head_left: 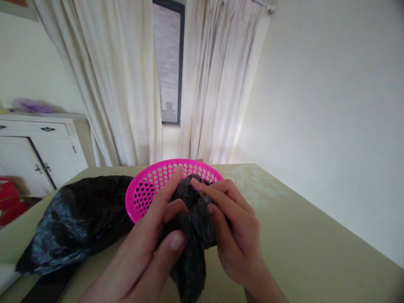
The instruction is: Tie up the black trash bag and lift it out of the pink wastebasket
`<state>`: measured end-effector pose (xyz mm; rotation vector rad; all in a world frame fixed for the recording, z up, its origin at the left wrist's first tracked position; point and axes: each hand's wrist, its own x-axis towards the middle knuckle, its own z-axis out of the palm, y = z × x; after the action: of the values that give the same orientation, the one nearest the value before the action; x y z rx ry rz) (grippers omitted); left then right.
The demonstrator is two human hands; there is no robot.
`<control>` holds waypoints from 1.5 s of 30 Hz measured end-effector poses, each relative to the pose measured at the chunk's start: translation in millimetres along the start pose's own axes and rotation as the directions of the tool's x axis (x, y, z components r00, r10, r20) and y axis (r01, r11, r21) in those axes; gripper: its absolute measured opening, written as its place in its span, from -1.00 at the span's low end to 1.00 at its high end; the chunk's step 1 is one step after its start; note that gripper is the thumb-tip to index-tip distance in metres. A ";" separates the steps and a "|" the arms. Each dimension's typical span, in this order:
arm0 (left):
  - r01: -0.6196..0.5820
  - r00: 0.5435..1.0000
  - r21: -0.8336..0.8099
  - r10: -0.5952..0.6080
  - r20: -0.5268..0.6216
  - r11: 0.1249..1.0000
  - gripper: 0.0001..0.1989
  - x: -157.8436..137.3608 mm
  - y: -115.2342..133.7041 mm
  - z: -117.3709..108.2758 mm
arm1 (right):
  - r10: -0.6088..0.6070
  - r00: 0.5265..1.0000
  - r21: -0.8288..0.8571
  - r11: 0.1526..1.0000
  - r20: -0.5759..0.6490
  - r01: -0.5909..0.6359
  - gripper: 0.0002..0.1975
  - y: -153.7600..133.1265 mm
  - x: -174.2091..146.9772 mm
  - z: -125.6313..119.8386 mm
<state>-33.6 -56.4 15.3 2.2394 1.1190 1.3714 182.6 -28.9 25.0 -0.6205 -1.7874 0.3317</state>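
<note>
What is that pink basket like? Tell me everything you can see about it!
The pink basket is bright pink, round and looks like plastic, with rows of small holes through its wall. It sits upright on the greenish table, in front of the curtains. A big black plastic bag lies against its left side. The left hand and right hand hold a crumpled black bag in front of it, hiding its near rim and most of its inside.

Basket behind our hands, bags on the table

We hold a crumpled bag (192,219) between our left hand (148,248) and right hand (233,227), before the basket (142,189); a second bag (75,219) lies left on the table (299,235).
</note>
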 end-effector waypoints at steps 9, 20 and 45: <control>0.027 0.989 -0.155 -0.004 0.145 0.988 -0.17 20.0 10.8 5.8 | 0.014 0.990 0.138 0.990 -0.137 0.005 -0.83 -7.0 7.5 11.7; 0.081 0.986 -0.186 -0.051 0.160 0.979 0.01 17.7 7.7 8.2 | 0.036 0.976 0.158 0.987 -0.216 -0.002 -0.87 -9.8 10.6 11.2; -0.078 0.954 -0.063 0.056 -0.293 0.995 -0.78 18.4 10.2 5.9 | -0.214 0.960 0.312 0.938 0.180 0.151 -0.42 6.6 17.9 -6.1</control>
<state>-19.3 -48.7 30.0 2.0878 1.0672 1.7862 186.3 -13.8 37.8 -0.2082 -1.9326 0.5409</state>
